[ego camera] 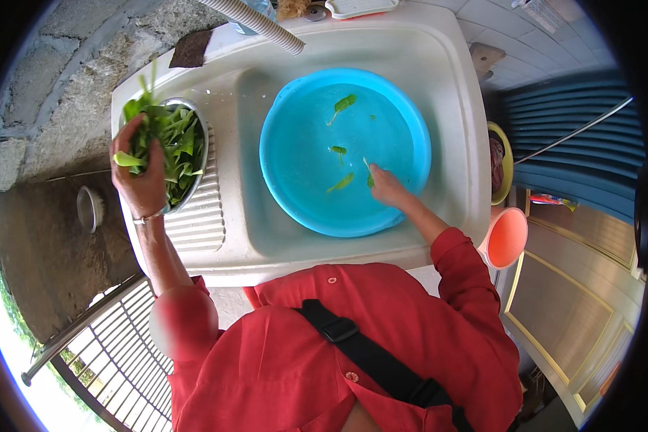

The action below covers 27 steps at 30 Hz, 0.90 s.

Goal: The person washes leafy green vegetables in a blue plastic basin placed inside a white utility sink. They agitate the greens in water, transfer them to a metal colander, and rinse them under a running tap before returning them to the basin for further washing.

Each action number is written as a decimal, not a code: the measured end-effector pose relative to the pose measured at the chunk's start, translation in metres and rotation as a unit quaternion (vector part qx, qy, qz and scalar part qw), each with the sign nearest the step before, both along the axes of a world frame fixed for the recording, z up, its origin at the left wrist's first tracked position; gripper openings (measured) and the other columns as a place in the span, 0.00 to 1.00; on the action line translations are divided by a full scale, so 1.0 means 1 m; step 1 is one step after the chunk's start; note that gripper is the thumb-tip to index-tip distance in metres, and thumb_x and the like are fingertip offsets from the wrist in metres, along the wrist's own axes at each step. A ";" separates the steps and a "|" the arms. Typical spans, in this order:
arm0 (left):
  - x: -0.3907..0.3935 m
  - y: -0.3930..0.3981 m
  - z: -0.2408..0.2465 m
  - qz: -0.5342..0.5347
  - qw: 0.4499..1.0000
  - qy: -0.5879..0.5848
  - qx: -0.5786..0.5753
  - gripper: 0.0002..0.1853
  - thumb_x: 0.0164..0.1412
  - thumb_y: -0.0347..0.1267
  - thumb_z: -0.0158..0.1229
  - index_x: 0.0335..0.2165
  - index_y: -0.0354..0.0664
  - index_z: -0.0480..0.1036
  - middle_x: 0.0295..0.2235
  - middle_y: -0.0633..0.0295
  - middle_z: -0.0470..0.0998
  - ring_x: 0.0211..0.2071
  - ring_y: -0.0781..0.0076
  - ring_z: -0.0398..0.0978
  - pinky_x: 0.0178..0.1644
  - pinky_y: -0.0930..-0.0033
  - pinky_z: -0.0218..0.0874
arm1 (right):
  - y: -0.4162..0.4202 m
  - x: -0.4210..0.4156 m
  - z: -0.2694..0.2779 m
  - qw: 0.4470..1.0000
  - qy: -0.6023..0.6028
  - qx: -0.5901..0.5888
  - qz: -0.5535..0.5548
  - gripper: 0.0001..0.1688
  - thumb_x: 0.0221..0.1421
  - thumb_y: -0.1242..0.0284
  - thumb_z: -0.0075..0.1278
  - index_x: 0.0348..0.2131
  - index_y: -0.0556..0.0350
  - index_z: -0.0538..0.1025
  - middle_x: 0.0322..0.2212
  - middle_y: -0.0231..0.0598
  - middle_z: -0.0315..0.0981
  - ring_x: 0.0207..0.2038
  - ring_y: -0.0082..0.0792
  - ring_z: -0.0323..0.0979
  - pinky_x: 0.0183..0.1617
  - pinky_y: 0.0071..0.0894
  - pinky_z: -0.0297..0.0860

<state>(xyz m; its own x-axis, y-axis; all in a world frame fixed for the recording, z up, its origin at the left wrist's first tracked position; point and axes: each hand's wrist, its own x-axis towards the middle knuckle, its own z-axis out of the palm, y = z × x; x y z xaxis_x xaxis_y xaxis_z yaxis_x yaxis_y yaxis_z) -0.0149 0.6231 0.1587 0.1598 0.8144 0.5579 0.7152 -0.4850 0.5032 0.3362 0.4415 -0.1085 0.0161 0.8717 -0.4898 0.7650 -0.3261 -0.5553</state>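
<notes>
A bunch of leafy greens (146, 127) is gripped in my left hand (140, 173), above the left side of a metal bowl (204, 141) heaped with more greens. That bowl stands on the ridged drainboard of the sink. In the basin sits a round blue plastic tub (302, 205) of water, where several loose leaves float, one near the top (345, 102). My right hand (387, 186) is over the tub's lower right part, its fingers closed on a small leaf with a pale stem (370, 178).
A ribbed hose (259, 24) reaches over the sink's back edge. An orange bucket (507, 237) and a yellow-green basin (506, 162) stand right of the sink (467, 108). A small bowl (90, 209) lies on the ledge at left.
</notes>
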 end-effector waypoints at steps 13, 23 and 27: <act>-0.082 0.020 -0.089 0.093 0.931 0.297 -0.192 0.55 0.28 0.46 0.72 0.57 0.68 0.51 0.57 0.51 0.50 0.58 0.46 0.47 0.58 0.44 0.44 | 0.104 -0.002 0.069 0.941 -0.058 0.332 0.011 0.25 0.45 0.86 0.40 0.46 0.54 0.67 0.43 0.52 0.65 0.45 0.51 0.64 0.46 0.44 0.65; -0.124 0.024 -0.085 0.123 0.984 0.114 -0.055 0.21 0.59 0.29 0.48 0.52 0.45 0.62 0.45 0.52 0.70 0.48 0.55 0.67 0.50 0.60 0.59 | 0.146 -0.024 0.017 0.985 -0.082 0.067 0.132 0.20 0.53 0.67 0.39 0.46 0.47 0.69 0.45 0.51 0.64 0.46 0.54 0.63 0.49 0.49 0.62; -0.117 0.025 -0.063 0.136 0.987 0.084 -0.015 0.26 0.52 0.22 0.52 0.51 0.45 0.63 0.46 0.53 0.70 0.48 0.55 0.67 0.50 0.61 0.60 | 0.120 -0.029 0.003 0.991 -0.050 0.067 0.107 0.22 0.53 0.58 0.42 0.45 0.44 0.70 0.49 0.56 0.59 0.46 0.58 0.62 0.49 0.49 0.62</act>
<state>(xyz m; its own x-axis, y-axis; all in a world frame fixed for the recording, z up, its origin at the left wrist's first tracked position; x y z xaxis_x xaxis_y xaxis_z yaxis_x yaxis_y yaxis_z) -0.1319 0.6480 0.0954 0.0212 0.8557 0.5170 0.8914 -0.2503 0.3778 0.3071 0.5614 -0.1058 -0.1342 0.9175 -0.3744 0.8621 -0.0782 -0.5007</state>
